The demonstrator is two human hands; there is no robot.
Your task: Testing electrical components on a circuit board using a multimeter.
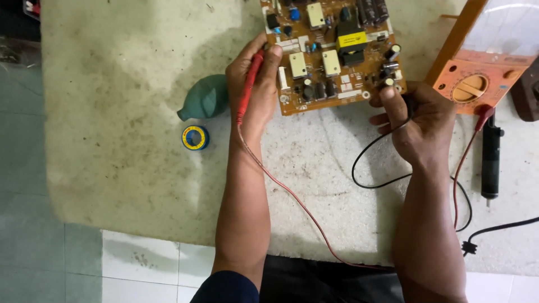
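Note:
A brown circuit board (331, 53) crowded with capacitors and relays lies on a worn beige mat (123, 157). My left hand (255, 84) grips a red test probe (247, 90) at the board's left edge, with its red lead trailing down toward me. At the board's lower right corner, my right hand (418, 120) holds a black test probe, mostly hidden in the fist. Its black lead (370, 168) loops across the mat. An orange multimeter (477, 84) sits just right of the board.
A green rubber blower bulb (205, 98) and a small blue-and-yellow solder spool (195, 137) lie left of my left hand. A black soldering tool (490, 160) rests at the right, with a black cable below it. Tiled floor borders the mat on the left and front.

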